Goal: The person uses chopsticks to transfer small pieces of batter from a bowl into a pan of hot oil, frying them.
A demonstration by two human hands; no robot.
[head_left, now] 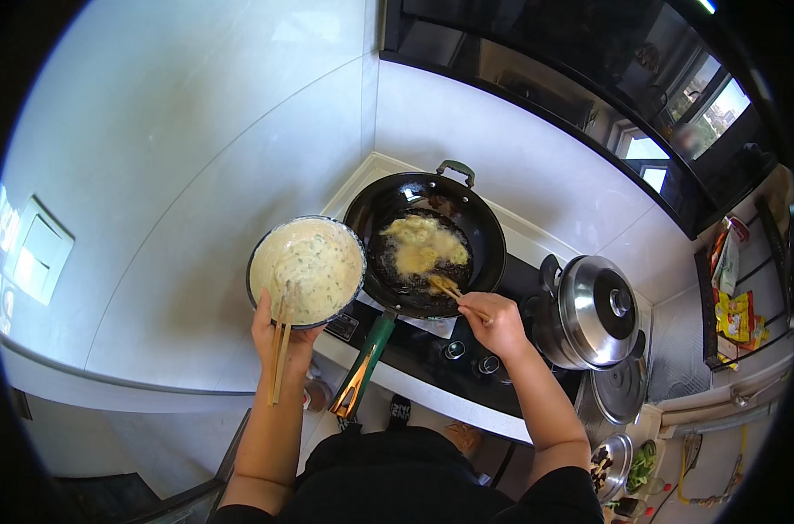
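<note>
My left hand point(274, 339) grips a bowl point(271, 237) from below, its thumb on the near side. Thick pale batter point(325, 272) with green flecks fills much of it. A pair of wooden chopsticks point(281, 358) leans in the bowl, the ends sticking out past its near rim above my wrist. To the right sits a black wok point(486, 231), where yellow battered pieces point(425, 246) fry in bubbling oil. Closed around a second pair of chopsticks point(445, 286), my right hand point(493, 321) holds the tips down at the wok's near inner side, by the frying food.
The wok's green handle point(375, 342) juts toward me over the counter edge. Right of it, a lidded steel pot point(596, 313) stands on the black stove point(432, 360). Farther right are a steel bowl of food point(613, 463) and a wall rack point(704, 297) with packets.
</note>
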